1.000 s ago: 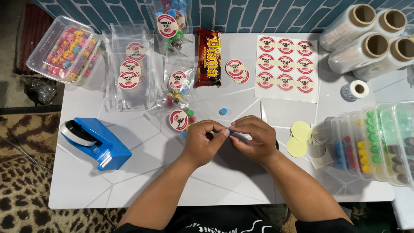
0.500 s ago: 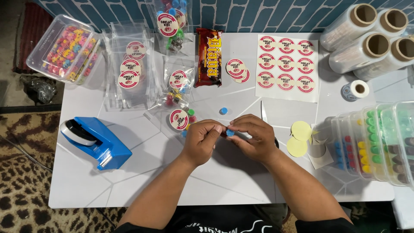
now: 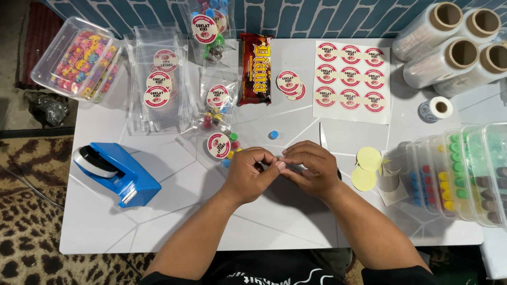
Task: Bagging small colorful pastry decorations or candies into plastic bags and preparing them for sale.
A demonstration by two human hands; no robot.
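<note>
Pinching fingertips together at table centre, your left hand and right hand met over the white table, fingers curled inward and touching at the tips; whatever sat between them was too small and too hidden to make out, so I couldn't tell what you were grasping, only that both hands were clenched around the same spot. Just left of your left hand lay a small clear bag of coloured candies with a round label on it, nearly touching your knuckles. A single blue candy sat loose on the table just beyond your fingertips. To your right, two pale yellow round stickers overlapped beside your right wrist, with clear tubs of sorted coloured candies past them at the table edge. On your left, well apart from the hands, stood a blue tape dispenser. Farther out, more labelled bags were stacked in a clear pile, a brown chocolate bar wrapper lay upright in the middle, and a sheet of round red-and-white stickers lay to its right. At the far corners: a clear box of pastel candies on the left, four rolls of clear wrap on the right, and a small roll of tape below them.
</note>
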